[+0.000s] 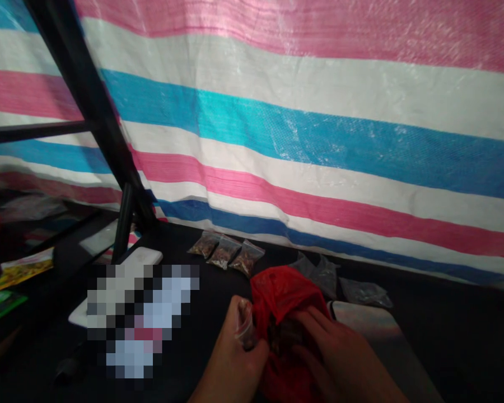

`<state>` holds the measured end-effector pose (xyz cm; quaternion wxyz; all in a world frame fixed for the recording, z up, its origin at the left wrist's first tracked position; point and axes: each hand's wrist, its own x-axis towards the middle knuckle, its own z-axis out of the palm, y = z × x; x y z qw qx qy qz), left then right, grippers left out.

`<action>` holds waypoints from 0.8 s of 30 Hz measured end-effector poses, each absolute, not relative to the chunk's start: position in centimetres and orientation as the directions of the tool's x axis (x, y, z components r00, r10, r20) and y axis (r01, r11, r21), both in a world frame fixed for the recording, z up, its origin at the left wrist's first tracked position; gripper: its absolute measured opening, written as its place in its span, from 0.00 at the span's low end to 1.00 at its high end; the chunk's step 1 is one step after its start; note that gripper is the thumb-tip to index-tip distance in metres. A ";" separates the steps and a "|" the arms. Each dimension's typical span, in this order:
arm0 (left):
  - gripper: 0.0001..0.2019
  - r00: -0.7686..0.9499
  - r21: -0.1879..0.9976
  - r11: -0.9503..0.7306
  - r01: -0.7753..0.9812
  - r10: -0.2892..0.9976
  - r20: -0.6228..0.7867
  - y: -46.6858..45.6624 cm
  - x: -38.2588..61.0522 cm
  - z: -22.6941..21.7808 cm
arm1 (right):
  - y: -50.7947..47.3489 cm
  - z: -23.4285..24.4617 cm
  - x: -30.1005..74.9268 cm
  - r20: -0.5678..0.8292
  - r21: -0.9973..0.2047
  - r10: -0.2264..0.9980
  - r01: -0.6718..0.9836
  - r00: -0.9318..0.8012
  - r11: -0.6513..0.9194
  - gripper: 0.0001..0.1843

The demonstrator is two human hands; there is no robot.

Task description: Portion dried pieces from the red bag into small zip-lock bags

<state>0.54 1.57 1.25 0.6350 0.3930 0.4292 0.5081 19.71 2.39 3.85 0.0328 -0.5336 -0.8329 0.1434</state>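
Two bare hands are working together at the mouth of a red plastic bag [279, 291]. The left hand [231, 352] is closed in a pinch, its thumb and fingers gripping a small clear plastic bag [246, 326], seemingly to keep that little bag up beside the red bag's mouth. The right hand [331, 358] is reaching over the red bag, its fingers [311, 324] curved and spread on the red plastic next to a dark brown mass [285, 336]. Whether they are closed on that mass cannot be told, as the plastic is partly hiding it.

Ahead of the left hand, three small filled bags [224, 252] are lying side by side, apparently kept in a row away from the hands. Ahead of the right hand, two crumpled greyish bags [321, 274] are resting on the black tabletop [453, 341], and a flat metal plate [382, 341] is lying just beside that hand. Well to the left of the left hand, yellow and green packets [23, 268] are lying near a black metal frame [88, 95]. A striped pink, white and blue tarpaulin [302, 129] is hanging beyond everything.
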 end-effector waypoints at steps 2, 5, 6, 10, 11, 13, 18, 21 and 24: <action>0.10 0.097 0.935 0.152 -0.321 0.987 -0.128 1.8 0.4 1.4 | 2.4 3.9 19.6 -0.092 -0.279 0.904 0.883 -0.417 0.378 0.19; 0.11 0.090 0.926 0.165 -0.340 0.986 -0.143 2.1 0.1 1.9 | 2.4 4.2 19.4 -0.092 -0.306 0.916 0.887 -0.390 0.346 0.18; 0.12 0.104 0.915 0.187 -0.357 0.982 -0.160 2.2 0.0 2.0 | 2.4 4.3 19.3 -0.090 -0.317 0.918 0.884 -0.387 0.342 0.19; 0.15 0.190 0.835 0.291 -0.467 0.955 -0.227 2.4 -0.1 1.9 | 2.4 4.7 19.4 -0.099 -0.409 0.924 0.862 -0.370 0.301 0.18; 0.15 0.207 0.820 0.303 -0.486 0.951 -0.228 2.4 -0.1 1.7 | 2.3 4.7 19.4 -0.105 -0.441 0.928 0.853 -0.358 0.279 0.18; 0.14 0.238 0.800 0.318 -0.509 0.945 -0.224 2.4 -0.2 1.3 | 2.3 4.9 19.4 -0.113 -0.494 0.939 0.838 -0.326 0.231 0.17; 0.13 0.236 0.786 0.351 -0.510 0.935 -0.265 2.3 -0.5 1.2 | 2.2 4.7 19.2 -0.106 -0.500 0.927 0.825 -0.360 0.263 0.19; 0.12 0.177 0.833 0.279 -0.479 0.959 -0.220 2.2 -0.5 1.6 | 2.3 4.3 19.2 -0.067 -0.453 0.917 0.831 -0.394 0.324 0.22; 0.09 0.016 0.943 0.065 -0.328 0.998 -0.063 2.3 -0.5 1.9 | 2.4 3.9 19.1 -0.061 -0.493 0.932 0.823 -0.358 0.284 0.22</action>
